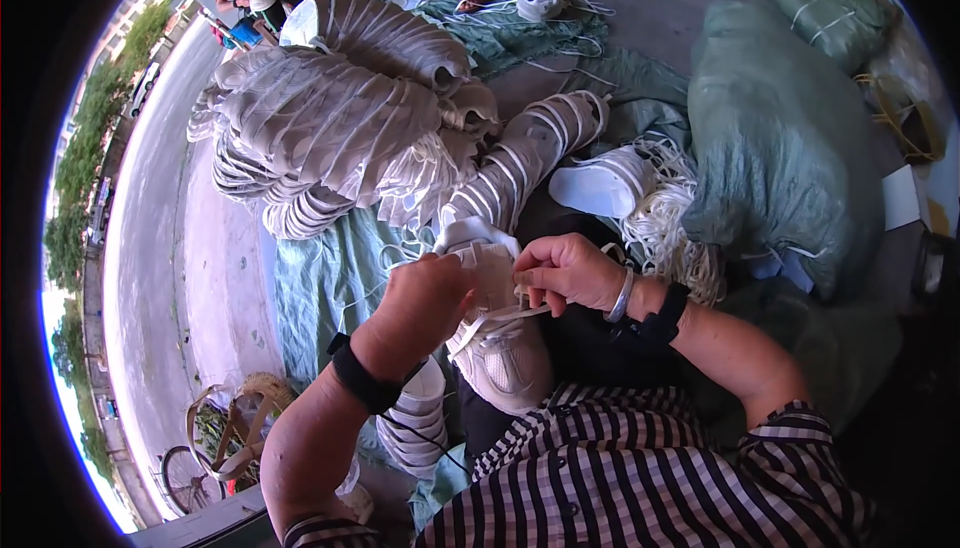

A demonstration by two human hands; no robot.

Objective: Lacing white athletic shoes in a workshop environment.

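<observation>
Over lap | left hand [425,303] curled, gripping shoe [497,343] | right hand [568,270] pinched on lace [500,316], wrist bent

Matt white cloth shoe [497,343], woven lace [500,315], crinkled green sacking [780,148].

— Where are your hands?
— Your left hand [425,298] is raised mid-frame, fingers curled shut, back toward you. Your right hand [565,270] sits just beside it, fingertips pinched together.
— And your forearms?
— Both come up from below, bent inward, wrists nearly meeting.
</observation>
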